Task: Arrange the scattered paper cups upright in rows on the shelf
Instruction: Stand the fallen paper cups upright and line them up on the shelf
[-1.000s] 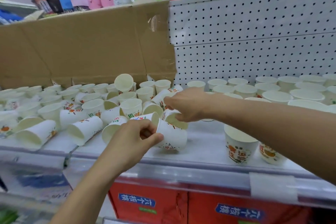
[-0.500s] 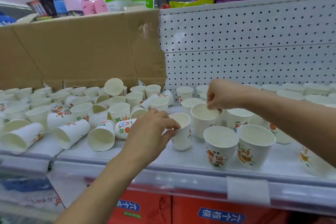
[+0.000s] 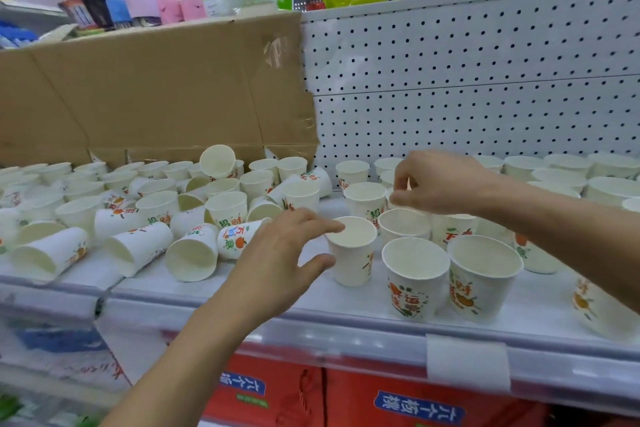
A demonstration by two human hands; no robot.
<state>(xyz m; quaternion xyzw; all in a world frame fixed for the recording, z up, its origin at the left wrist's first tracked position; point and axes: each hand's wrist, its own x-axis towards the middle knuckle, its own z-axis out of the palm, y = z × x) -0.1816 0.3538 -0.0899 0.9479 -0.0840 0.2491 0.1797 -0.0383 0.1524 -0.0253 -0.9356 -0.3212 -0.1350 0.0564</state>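
- The step in hand, as I judge it, is to settle one upright cup [image 3: 351, 255] into the front row on the shelf [image 3: 263, 295], next to the two front cups [image 3: 415, 276] that stand at its right.
- To do this well, the cup should stand flat on its base, in line with its neighbours and just beside them, without pushing them. Paper cups are light and tip easily, so the fingers should leave the rim gently and move straight away.
- The left hand [image 3: 277, 253] has its grip apart: the fingers are spread and nearly straight. The index fingertip lies at the near-left rim of the upright cup. The thumb is just beside the cup's wall, and I cannot tell if it touches.
- The right hand [image 3: 440, 184] hovers further back, above cups that stand behind the front ones. Its thumb and index finger are curled close together. Whether this grip pinches a rim is not visible, so I cannot tell.
- The fallen cups [image 3: 192, 255] lie on their sides at the left of the left hand, in front of a cardboard sheet [image 3: 156, 97]. The nearest one lies partly behind that hand. I think these are the next work.
- Neat rows of cups [image 3: 554, 173] stand at the far right of the shelf.
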